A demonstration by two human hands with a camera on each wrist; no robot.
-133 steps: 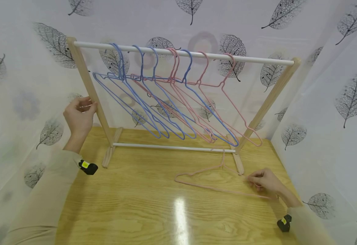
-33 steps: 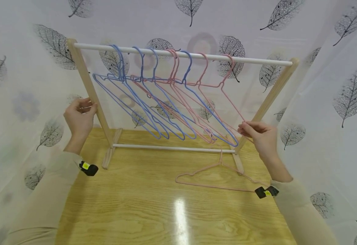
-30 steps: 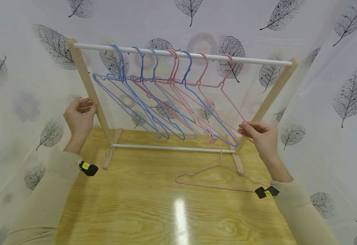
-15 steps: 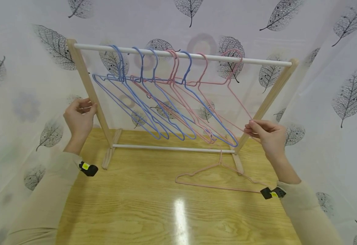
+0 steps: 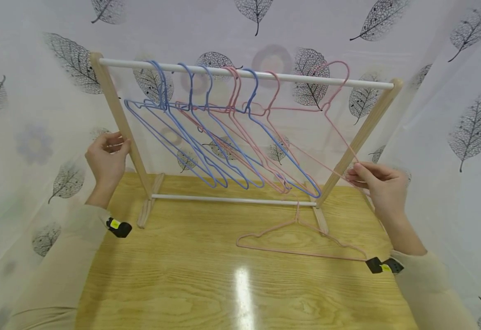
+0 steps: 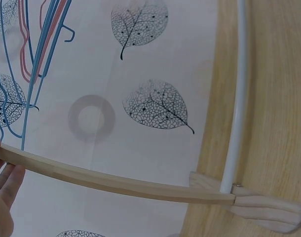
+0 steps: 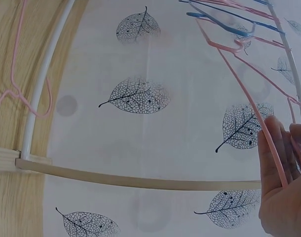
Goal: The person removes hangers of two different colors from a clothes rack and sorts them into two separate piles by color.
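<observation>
- Left hand (image 5: 107, 158), at 9 o'clock in the head view: fingers closed to the thickness of the left upright (image 5: 118, 114), pinching it against the thumb. Judged purpose: to steady the rack.
- Right hand (image 5: 382, 185), near 3 o'clock: fingers nearly together, 1 pink hanger (image 5: 325, 107) pinched near its end corner. Judged reason: this keeps the hook clear of the hand, though tilt is probably harder to control.
- Position of that hanger: neck between 1 and 2 o'clock. Its hook arches higher above the upper rail (image 5: 294, 78) than neighbouring hooks do; contact with the rail cannot be confirmed. Its far end points to 9 o'clock, toward the row of hangers (image 5: 250, 103).
- The row, blue and pink, hangs by its hooks, mainly from 10 to 1 o'clock.
- 1 loose hanger (image 5: 302, 252) lies on the surface (image 5: 183, 275), between 4 and 5 o'clock, in neither hand's hold; its hook reaches the lower rail (image 5: 232, 200).
</observation>
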